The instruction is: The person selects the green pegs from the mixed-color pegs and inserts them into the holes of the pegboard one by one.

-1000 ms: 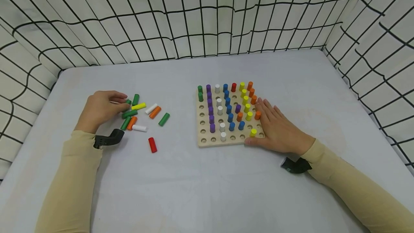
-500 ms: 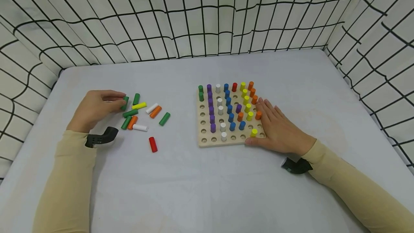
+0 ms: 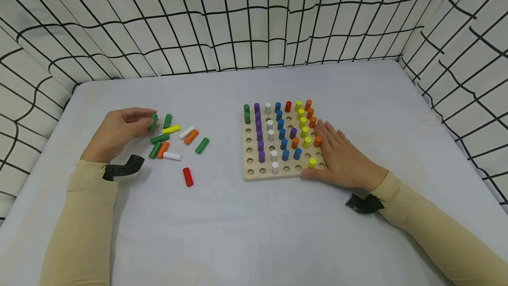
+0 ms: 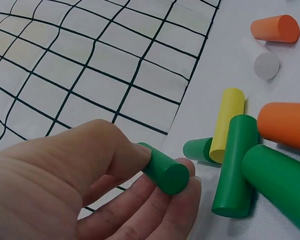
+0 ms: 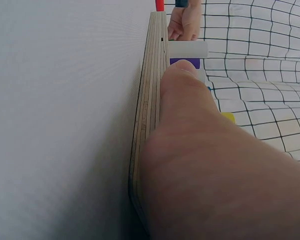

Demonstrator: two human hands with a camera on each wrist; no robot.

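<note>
My left hand [image 3: 121, 131] pinches a green peg [image 4: 165, 170] between thumb and fingertips, held just left of the loose pegs. In the left wrist view its round end faces the camera. My right hand [image 3: 345, 158] lies flat with straight fingers along the right edge of the wooden pegboard [image 3: 254, 176], its thumb at the front right corner. Upright pegs stand in the board in columns: two green ones at the far left, then purple, white, blue, yellow and orange, with a single red peg [image 3: 288, 107] in the back row. Several holes along the left and front are bare.
Loose pegs lie beside my left hand: several green, a yellow peg [image 3: 171, 129], two white and two orange. A red peg [image 3: 188, 177] lies apart, nearer the front. A black wire grid [image 3: 222, 25] borders the back and sides of the white-covered table [image 3: 238, 233].
My left hand has lifted the green peg from the left of the pile and turned it more upright, shifting slightly left. The right hand stays on the board.
</note>
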